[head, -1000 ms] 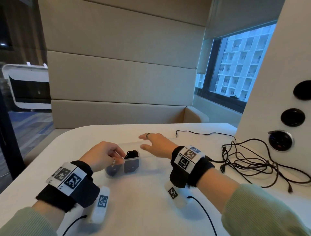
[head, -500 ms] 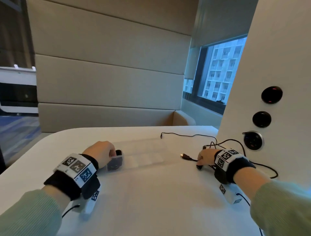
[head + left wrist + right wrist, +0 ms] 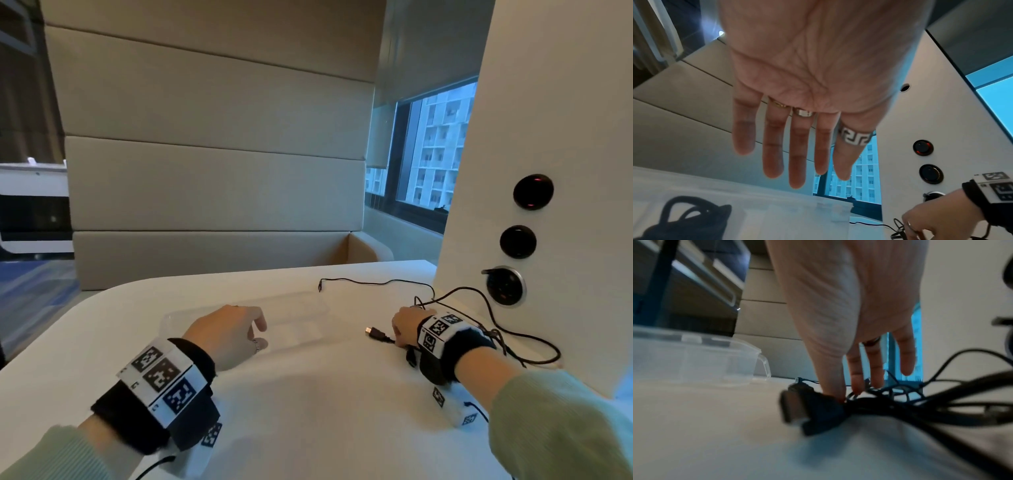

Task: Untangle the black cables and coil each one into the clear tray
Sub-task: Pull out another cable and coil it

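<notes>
The clear tray lies on the white table. One coiled black cable rests in its left end, hidden in the head view by my left hand. That hand hovers over the tray, palm down, with straight fingers holding nothing. My right hand is down on the tangle of black cables to the right. Its thumb and forefinger pinch a cable just behind a USB plug, which points left toward the tray.
A white pillar with round black sockets stands right behind the tangle. One thin cable end trails across the table beyond the tray. A beige padded bench runs behind the table's far edge.
My left hand has let go of the coiled cable in the tray and opened out, shifting right over the tray. My right hand stays at the USB plug by the tangle.
</notes>
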### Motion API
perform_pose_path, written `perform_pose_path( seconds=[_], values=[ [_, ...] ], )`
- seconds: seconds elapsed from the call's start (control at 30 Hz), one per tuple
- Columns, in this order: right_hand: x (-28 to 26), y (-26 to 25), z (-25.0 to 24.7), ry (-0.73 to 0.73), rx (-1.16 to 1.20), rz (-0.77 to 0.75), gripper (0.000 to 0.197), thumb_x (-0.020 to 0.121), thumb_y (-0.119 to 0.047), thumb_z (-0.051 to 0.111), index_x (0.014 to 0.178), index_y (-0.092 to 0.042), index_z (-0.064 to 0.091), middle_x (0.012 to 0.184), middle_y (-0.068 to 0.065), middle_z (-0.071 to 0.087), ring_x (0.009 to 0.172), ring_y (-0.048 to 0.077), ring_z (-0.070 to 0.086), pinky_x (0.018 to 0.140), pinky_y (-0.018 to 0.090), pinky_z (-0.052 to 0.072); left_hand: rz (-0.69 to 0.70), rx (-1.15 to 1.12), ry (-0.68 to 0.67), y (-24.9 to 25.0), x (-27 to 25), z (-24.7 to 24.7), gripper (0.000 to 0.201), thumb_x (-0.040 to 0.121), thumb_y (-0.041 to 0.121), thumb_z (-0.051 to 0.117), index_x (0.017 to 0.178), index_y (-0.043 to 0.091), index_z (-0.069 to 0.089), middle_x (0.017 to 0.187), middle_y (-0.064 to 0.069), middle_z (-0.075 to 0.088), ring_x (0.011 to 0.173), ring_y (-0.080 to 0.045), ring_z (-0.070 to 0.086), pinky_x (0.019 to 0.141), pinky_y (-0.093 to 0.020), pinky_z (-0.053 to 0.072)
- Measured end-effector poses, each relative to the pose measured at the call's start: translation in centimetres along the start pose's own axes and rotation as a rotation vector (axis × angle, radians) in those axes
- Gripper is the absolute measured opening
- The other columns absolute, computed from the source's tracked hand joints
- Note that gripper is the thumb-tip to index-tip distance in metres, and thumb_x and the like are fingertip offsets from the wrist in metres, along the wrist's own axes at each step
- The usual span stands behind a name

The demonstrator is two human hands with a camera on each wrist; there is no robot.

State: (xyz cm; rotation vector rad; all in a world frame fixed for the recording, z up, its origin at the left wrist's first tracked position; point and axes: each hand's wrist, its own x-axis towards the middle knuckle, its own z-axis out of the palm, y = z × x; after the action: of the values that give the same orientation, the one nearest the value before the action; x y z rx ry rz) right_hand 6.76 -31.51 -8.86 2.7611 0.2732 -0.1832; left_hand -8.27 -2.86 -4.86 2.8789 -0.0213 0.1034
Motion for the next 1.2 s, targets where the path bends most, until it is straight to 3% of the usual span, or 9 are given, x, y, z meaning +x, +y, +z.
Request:
perform_pose_path(
  seconds=[0.13,0.27,0.37,0.53,0.6,0.7,0.8,0.93,1.2],
  values=[
    [-1.1,-0.3,-0.6,0.269,-0.209,-0.034,0.037,0.094,-0.022,0.036,0.128,-0.013,0.047,0.131,0.009,0.049,0.125,0.029,0.039,0.098,0.043,0.031,0.055,-0.019,-0.004,0.9,-0.3,-0.2,0.021,0.090,0.038,0.055,0.109,0.030,0.053,0.104,0.011,0.057,0.091,-0.010,0.052,0.075,-0.022,0.043],
    [-3.3,0.7,-4.4,0.655,0.274,-0.055,0.019,0.098,-0.017,0.032,0.113,-0.012,0.043,0.098,0.014,0.064,0.085,0.028,0.059,0.077,0.038,0.047,0.138,-0.078,0.034,2.1,-0.2,-0.5,0.026,0.090,0.038,0.056,0.114,0.031,0.052,0.115,0.009,0.054,0.102,-0.012,0.049,0.087,-0.026,0.043],
    [-5.5,1.5,-7.2,0.707,0.874,-0.244,0.011,0.101,-0.020,0.033,0.102,-0.018,0.043,0.071,0.011,0.057,0.056,0.018,0.047,0.056,0.024,0.042,0.217,-0.235,0.191,3.7,0.3,-0.9,0.044,0.089,0.037,0.057,0.129,0.028,0.041,0.129,0.004,0.046,0.119,-0.015,0.041,0.093,-0.025,0.035],
    [-8.7,-0.5,-9.5,0.644,0.822,-0.525,0.016,0.099,-0.018,0.041,0.106,-0.023,0.055,0.074,-0.014,0.049,0.064,-0.001,0.047,0.064,0.005,0.037,0.424,-0.377,0.591,7.6,1.0,-2.8,0.059,0.090,0.038,0.054,0.141,0.021,0.029,0.142,0.000,0.035,0.132,-0.017,0.030,0.106,-0.036,0.029],
    [-9.3,-1.7,-9.4,0.628,0.822,-0.590,0.017,0.099,-0.017,0.044,0.106,-0.019,0.059,0.078,-0.013,0.054,0.067,-0.004,0.050,0.065,0.005,0.037,0.416,-0.238,0.489,8.7,1.8,-3.3,0.054,0.092,0.039,0.049,0.139,0.020,0.030,0.137,-0.002,0.044,0.126,-0.021,0.041,0.103,-0.040,0.034],
    [-9.3,-2.6,-9.0,0.638,0.854,-0.646,0.017,0.098,-0.018,0.045,0.099,-0.013,0.060,0.082,0.009,0.063,0.069,0.015,0.053,0.064,0.024,0.041,0.356,-0.184,0.148,9.7,2.5,-3.2,0.025,0.098,0.035,0.036,0.113,0.017,0.045,0.103,-0.006,0.059,0.092,-0.021,0.054,0.077,-0.032,0.041],
    [-8.6,-2.5,-7.7,0.623,0.760,-0.594,0.019,0.099,-0.024,0.041,0.085,-0.021,0.053,0.081,0.009,0.061,0.073,0.024,0.054,0.070,0.033,0.042,0.358,-0.228,0.112,9.3,2.4,-2.9,0.025,0.100,0.033,0.034,0.088,0.019,0.051,0.082,0.005,0.051,0.081,-0.015,0.047,0.067,-0.026,0.032],
    [-6.4,0.1,-4.0,0.472,0.691,-0.379,0.027,0.100,-0.035,0.032,0.076,-0.029,0.040,0.070,-0.007,0.048,0.067,0.015,0.049,0.067,0.028,0.038,0.288,-0.546,0.359,6.0,2.8,-3.9,0.033,0.098,0.015,0.038,0.067,0.020,0.047,0.066,0.005,0.044,0.066,-0.016,0.041,0.057,-0.030,0.026],
    [-3.3,4.6,0.0,0.295,0.642,0.058,0.029,0.103,-0.028,0.028,0.117,-0.011,0.047,0.093,0.001,0.059,0.085,0.019,0.054,0.077,0.030,0.043,0.027,-1.312,0.608,-0.4,1.9,-6.2,0.035,0.101,0.021,0.035,0.068,0.016,0.044,0.034,0.015,0.031,0.030,-0.001,0.024,0.033,-0.010,0.019]
  ],
)
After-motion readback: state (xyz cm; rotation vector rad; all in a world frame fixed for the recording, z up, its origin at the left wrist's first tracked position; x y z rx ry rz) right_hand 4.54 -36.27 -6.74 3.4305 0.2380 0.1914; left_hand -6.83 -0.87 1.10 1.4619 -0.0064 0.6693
